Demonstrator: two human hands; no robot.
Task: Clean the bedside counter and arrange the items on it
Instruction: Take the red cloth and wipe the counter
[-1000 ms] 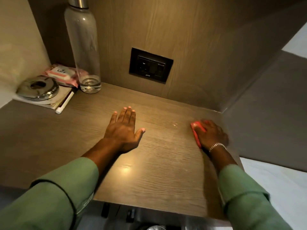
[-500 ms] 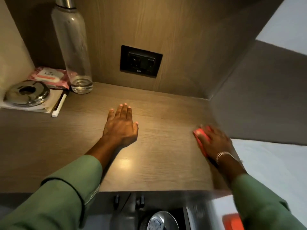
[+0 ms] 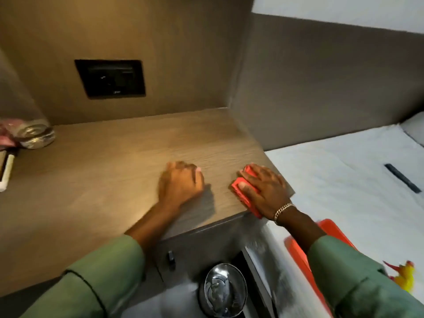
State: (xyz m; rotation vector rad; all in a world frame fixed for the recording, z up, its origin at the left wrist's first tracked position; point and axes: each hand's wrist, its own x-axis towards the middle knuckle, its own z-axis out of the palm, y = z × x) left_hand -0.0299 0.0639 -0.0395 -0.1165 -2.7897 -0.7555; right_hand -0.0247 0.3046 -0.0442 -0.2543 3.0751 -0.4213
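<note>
The wooden bedside counter (image 3: 96,171) fills the left and middle of the head view. My right hand (image 3: 263,187) presses a folded red cloth (image 3: 241,191) flat at the counter's front right corner. My left hand (image 3: 181,182) rests on the wood just left of it, fingers curled under, holding nothing. At the far left edge stand the base of a clear bottle (image 3: 34,134), a pink packet (image 3: 6,131) and a white pen (image 3: 5,173), all partly cut off.
A black socket plate (image 3: 110,79) sits in the back wall. A bed with a white sheet (image 3: 344,175) lies to the right, with a dark remote (image 3: 402,177) and an orange tray (image 3: 305,253) on it. A shiny metal bowl (image 3: 223,290) is below the counter's front.
My right hand has drawn the red cloth toward the counter's front right corner. My left hand slid right and curled its fingers. The view swung right, pushing bottle and plate items out.
</note>
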